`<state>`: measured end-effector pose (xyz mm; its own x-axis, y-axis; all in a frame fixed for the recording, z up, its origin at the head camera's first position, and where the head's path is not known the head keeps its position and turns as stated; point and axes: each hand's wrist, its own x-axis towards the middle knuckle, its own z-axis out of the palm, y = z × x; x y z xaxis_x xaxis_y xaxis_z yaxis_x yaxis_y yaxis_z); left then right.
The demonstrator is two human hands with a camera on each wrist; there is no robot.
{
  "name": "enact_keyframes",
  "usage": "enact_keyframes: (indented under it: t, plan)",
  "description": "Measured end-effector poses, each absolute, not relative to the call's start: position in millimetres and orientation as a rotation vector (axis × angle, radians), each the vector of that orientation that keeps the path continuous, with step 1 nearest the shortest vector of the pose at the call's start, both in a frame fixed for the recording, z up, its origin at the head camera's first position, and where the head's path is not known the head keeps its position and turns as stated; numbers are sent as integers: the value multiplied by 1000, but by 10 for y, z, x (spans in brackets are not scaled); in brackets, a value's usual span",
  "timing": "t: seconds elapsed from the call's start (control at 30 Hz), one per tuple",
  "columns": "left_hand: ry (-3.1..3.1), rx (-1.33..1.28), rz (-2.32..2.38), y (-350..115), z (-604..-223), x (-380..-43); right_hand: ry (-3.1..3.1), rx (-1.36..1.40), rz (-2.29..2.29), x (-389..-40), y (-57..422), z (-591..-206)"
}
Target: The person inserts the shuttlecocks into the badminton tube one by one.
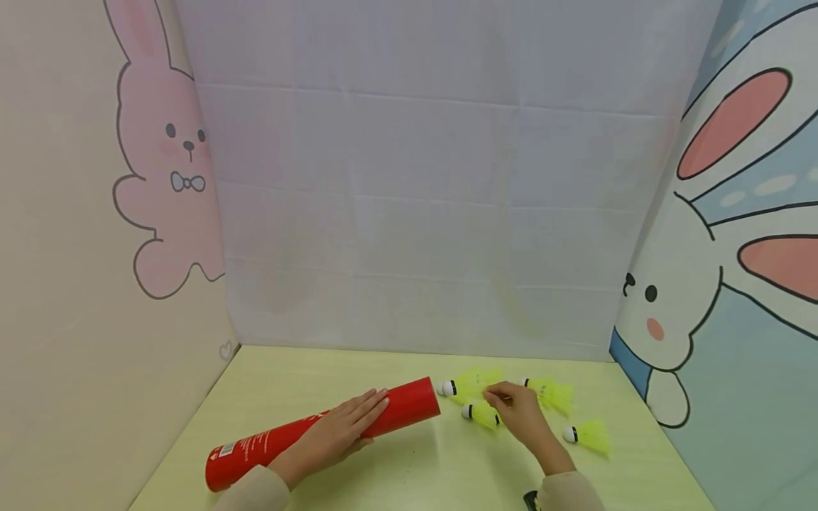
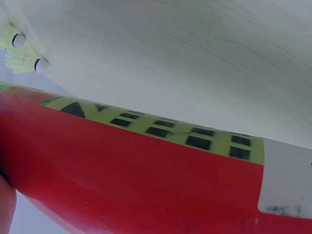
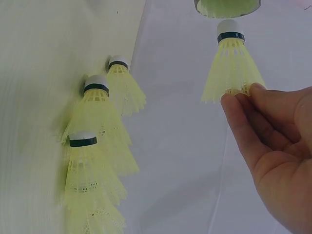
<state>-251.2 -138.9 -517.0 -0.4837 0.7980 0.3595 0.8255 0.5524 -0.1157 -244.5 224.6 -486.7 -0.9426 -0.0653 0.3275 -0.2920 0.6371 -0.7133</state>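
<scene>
My left hand (image 1: 339, 433) holds a long red shuttlecock tube (image 1: 409, 408), fingers laid over its top and thumb along the near side. The tube slants across the table with its right end farther back. Its red wall (image 2: 146, 180) fills much of the left wrist view. My right hand (image 1: 520, 411) pinches the skirt rim of a yellow shuttlecock (image 3: 233, 68) between thumb and fingertips. The shuttlecock's white cork faces the tube's open mouth (image 3: 228, 7), just short of it. What lies deeper inside the tube is hidden.
Several more yellow shuttlecocks lie on the table, including one at the right (image 1: 588, 435), one behind my right hand (image 1: 552, 394) and one beside its fingers (image 1: 481, 414). A pale cloth wall (image 1: 415, 213) closes the back. A small dark object (image 1: 530, 500) shows by the right sleeve.
</scene>
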Motion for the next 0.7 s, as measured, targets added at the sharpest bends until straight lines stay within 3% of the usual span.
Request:
enact_keyframes:
  t: [0.7]
  plan:
    - [-2466, -1327, -124, -1351, -5189, -2516, -2551, 567, 1243, -2465, 1904, -4912]
